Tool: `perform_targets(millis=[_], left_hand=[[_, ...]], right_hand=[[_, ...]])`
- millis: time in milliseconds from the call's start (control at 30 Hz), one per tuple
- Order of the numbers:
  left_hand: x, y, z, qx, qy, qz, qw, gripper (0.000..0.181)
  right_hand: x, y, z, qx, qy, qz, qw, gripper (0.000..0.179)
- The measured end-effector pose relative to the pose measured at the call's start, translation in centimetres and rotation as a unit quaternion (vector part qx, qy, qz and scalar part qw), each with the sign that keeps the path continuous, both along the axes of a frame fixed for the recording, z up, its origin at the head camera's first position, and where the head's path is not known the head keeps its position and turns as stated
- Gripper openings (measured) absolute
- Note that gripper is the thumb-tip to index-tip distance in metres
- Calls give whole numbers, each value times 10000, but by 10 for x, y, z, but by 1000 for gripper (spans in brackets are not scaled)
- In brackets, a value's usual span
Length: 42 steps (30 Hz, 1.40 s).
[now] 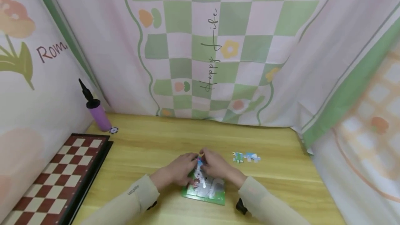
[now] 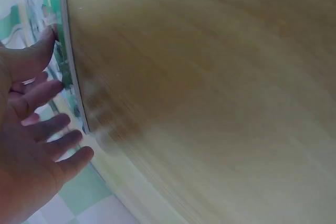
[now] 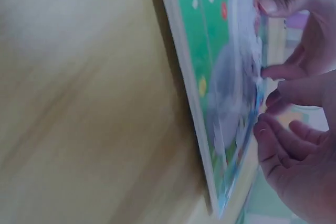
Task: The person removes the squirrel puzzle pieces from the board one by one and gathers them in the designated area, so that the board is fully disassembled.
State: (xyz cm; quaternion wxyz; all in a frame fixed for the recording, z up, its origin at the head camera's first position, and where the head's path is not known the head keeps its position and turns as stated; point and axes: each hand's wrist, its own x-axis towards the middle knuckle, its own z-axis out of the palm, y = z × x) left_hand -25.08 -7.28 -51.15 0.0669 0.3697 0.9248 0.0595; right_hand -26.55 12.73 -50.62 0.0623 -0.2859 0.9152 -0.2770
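A jigsaw puzzle (image 1: 203, 192) with a green border and a grey-and-white animal picture lies flat on the wooden table. Over its far left part, my left hand (image 1: 181, 169) touches the surface; in the left wrist view the fingers of the left hand (image 2: 37, 129) are spread and loosely bent, with the thumb on the board. My right hand (image 1: 215, 164) reaches across the far right part. In the right wrist view, fingertips of the right hand (image 3: 299, 156) meet the puzzle's far part, close to the left hand's fingers. Hands partly cover the picture's top.
Two loose groups of puzzle pieces (image 1: 247, 157) lie right of the puzzle. A red-and-cream checkered board (image 1: 59, 180) sits at the left edge. Behind it stand a purple pump-like bottle (image 1: 100, 115) with a black nozzle and a small round chip (image 1: 114, 130). Printed curtains (image 1: 206, 61) hang behind the table.
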Motion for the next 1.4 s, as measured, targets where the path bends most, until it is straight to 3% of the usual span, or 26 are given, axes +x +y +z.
perform_targets(millis=[167, 400, 567, 833, 1000, 1200, 1400], left_hand=[[-4, -1, -4, -97, 75, 173, 9998, 82], [-5, -1, -2, 9, -58, 283, 9996, 84], [-5, -4, -3, 1, 28, 276, 9996, 85], [-6, -5, -5, -46, 14, 312, 9995, 88], [-6, -4, -5, 9, -53, 409, 9992, 96], [-5, -4, -6, -35, 119, 517, 9986, 94], [-5, -6, -8, -187, 79, 717, 9972, 98]], right_hand=[[1, -12, 1, 110, -4, -91, 9999, 54], [3, -21, 2, 95, 117, -311, 9994, 53], [2, -26, 1, 126, 294, -331, 9989, 51], [-4, -30, 0, 322, -165, -509, 9980, 44], [-5, -32, 0, 517, -181, -550, 9970, 40], [-5, -34, -2, 597, -276, -531, 9964, 37], [-2, -38, -2, 965, 177, -488, 9940, 26]])
